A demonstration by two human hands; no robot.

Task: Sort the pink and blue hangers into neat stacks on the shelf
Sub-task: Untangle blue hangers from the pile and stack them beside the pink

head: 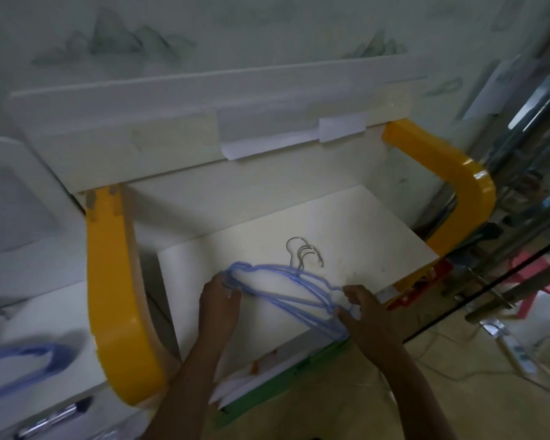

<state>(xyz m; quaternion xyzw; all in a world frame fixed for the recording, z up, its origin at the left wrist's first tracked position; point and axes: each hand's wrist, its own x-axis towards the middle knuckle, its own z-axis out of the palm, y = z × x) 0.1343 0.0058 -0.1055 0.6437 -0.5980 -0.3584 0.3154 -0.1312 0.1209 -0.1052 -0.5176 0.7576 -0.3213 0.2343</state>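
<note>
A stack of several blue hangers point(286, 285) with metal hooks point(304, 254) lies on the white shelf point(346, 236), hooks pointing away from me. My left hand point(218, 300) grips the stack's left shoulder end. At the right shoulder end, my right hand point(361, 308) pinches the blue wires. Another blue hanger point(29, 360), blurred, lies on the white surface at the lower left. No pink hanger shows on the shelf.
Yellow curved supports point(115, 300) point(451, 192) flank the shelf, with a white upper shelf point(204, 100) above. A green edge point(283, 379) runs along the shelf front. A pink stool point(534, 281) and metal rails point(521, 173) stand at the right. A power strip point(515, 350) lies on the floor.
</note>
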